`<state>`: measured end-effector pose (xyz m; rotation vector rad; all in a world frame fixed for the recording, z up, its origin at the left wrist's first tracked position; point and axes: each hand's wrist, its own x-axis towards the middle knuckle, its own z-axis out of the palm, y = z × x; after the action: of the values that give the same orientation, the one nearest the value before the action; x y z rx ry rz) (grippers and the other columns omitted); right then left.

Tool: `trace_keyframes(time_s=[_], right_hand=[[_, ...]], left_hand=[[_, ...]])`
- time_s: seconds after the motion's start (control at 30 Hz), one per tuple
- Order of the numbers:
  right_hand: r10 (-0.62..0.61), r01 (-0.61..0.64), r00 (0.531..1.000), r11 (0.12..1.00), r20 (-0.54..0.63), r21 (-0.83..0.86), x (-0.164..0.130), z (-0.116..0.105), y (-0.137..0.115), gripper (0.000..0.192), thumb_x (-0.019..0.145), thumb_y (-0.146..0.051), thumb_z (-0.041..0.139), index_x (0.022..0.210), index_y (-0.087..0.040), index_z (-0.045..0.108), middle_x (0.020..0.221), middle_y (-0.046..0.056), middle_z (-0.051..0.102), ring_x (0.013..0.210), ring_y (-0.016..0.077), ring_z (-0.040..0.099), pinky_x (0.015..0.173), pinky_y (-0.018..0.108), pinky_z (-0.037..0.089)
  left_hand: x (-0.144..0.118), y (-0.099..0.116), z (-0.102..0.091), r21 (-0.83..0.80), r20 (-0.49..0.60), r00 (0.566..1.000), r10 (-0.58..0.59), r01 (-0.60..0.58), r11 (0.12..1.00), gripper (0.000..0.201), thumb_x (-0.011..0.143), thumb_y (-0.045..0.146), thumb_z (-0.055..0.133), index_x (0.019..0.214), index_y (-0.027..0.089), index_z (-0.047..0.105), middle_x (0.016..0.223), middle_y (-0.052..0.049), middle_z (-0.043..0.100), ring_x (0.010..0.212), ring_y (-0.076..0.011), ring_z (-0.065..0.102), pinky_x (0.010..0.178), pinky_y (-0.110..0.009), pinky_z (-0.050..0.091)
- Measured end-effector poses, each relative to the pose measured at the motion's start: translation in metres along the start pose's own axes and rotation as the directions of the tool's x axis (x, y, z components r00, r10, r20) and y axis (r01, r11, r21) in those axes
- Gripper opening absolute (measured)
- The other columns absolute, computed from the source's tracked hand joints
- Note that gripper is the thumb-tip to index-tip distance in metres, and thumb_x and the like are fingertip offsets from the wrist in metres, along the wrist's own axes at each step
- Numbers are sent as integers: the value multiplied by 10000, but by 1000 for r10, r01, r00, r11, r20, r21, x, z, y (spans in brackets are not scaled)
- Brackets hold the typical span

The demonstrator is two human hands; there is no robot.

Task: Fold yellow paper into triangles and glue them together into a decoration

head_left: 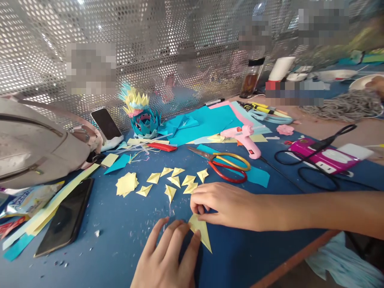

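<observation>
A pale yellow piece of folded paper (pixel 203 234) with a pointed corner lies on the blue table, between my hands. My right hand (pixel 222 204) comes in from the right with curled fingers, its thumb and index pinching the paper's upper end. Stretched fingers, spread apart, show on my left hand (pixel 169 252), whose thumb rests on the paper's left side. Just beyond my hands are several small folded yellow paper pieces (pixel 170 193). A stack of yellow paper squares (pixel 126 184) lies to their left.
Scissors (pixel 216 158), a pink glue gun (pixel 244 138) and a red cutter (pixel 162 147) lie farther back. A blue-and-yellow paper model (pixel 144 120) stands by the perforated metal screen. Phone (pixel 66 220) and bag (pixel 39 140) are left; a magenta power strip (pixel 325 154) with cables is right.
</observation>
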<state>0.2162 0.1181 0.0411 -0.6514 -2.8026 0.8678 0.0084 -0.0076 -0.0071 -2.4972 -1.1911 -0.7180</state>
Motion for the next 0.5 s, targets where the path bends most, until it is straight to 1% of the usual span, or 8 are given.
trace_keyframes(time_s=[0.07,0.13,0.2,0.27,0.37,0.5], right_hand=[[-87,85,994,996,-59,-38,-4,4,4,82,930,-169,670,857,-171,632,825,-4,639,809,145,587,709,248,408],[-204,191,972,975,-114,-112,-7,8,9,97,975,-193,617,892,-166,658,861,20,657,838,154,579,742,259,418],[-306,279,941,944,-147,-178,-10,11,13,146,1011,-206,561,927,-160,671,884,36,665,826,155,562,750,267,418],[-367,330,914,920,-171,-212,-11,12,17,174,1025,-208,533,940,-155,675,890,38,666,798,151,549,735,271,407],[-397,352,897,908,-193,-229,-12,13,21,181,1033,-222,520,973,-156,677,901,38,667,782,151,540,714,279,399],[-366,327,906,924,-214,-197,-12,13,24,174,1036,-242,522,1006,-156,671,896,34,666,783,146,541,743,274,422]], left_hand=[[0,-2,1,-18,-2,1000,-23,23,1000,358,978,147,445,1182,254,718,1201,-65,693,1152,-224,616,1081,-415,373],[0,-4,2,-53,-5,1000,-21,21,998,347,993,163,448,1185,266,719,1246,-56,682,1176,-211,606,1106,-401,357],[1,-6,2,-81,-1,1000,-16,16,997,332,1015,179,451,1188,273,718,1226,-28,698,1162,-187,612,1138,-379,330],[2,-7,3,-89,5,1000,-30,30,996,316,1037,197,453,1183,284,720,1201,1,715,1156,-168,616,1165,-362,301],[3,-5,4,-81,-4,998,-68,67,994,316,1052,187,450,1148,294,732,1180,22,729,1162,-153,616,1183,-356,289],[3,-5,7,-74,-21,996,-81,79,994,326,1056,170,452,1130,301,742,1136,27,743,1136,-141,632,1186,-354,300]])
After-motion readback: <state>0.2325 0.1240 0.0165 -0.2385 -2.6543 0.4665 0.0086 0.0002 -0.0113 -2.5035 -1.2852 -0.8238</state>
